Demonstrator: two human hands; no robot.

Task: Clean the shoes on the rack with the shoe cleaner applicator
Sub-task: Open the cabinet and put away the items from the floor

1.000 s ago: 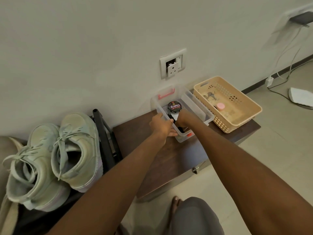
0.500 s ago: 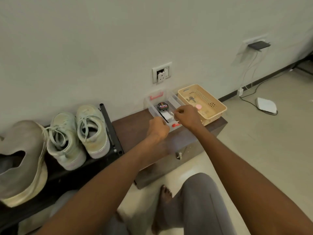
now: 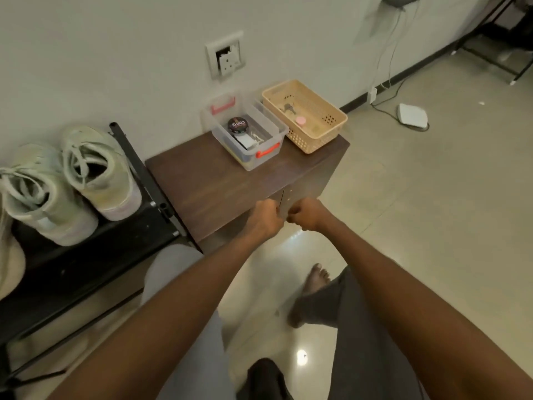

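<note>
A pair of pale green sneakers (image 3: 72, 180) stands on the black shoe rack (image 3: 86, 261) at the left. On the brown cabinet (image 3: 219, 180) is a clear plastic box (image 3: 277, 131) with red clips, holding a round black polish tin (image 3: 237, 124) and a white item. My left hand (image 3: 264, 222) and my right hand (image 3: 307, 216) are curled into fists side by side at the cabinet's front, on either side of the door seam. They appear to grip the door handles there, which the hands hide.
A beige perforated basket (image 3: 323, 134) with small items sits right of the clear box. A wall socket (image 3: 226, 57) is above. Cables and a white device (image 3: 412, 115) lie on the tiled floor at right. My knees and a bare foot (image 3: 315, 280) are below.
Both hands left the clear box and drew back and down to the cabinet's front edge. The view pulled back and tilted down.
</note>
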